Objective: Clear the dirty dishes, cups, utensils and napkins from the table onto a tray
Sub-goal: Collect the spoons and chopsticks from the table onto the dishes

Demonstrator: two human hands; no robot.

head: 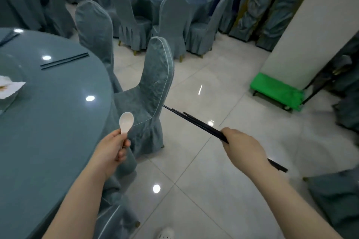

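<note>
My left hand [113, 148] grips the handle of a white ceramic spoon [125, 120], bowl end up, just off the round table's edge. My right hand [242, 145] is closed around a bundle of black chopsticks [196, 123] held out over the floor, tips pointing up-left toward a chair. On the round glass-topped table [58, 122] at the left lies another pair of black chopsticks [64, 61]. At the far left edge a bowl holds a crumpled white napkin [8, 88]. No tray is in view.
A covered chair [153, 91] stands right beside the table, another [93, 31] behind it. More covered chairs and tables fill the back. A green cart [275, 91] sits by a white pillar [303, 31] at right. Tiled floor lies between.
</note>
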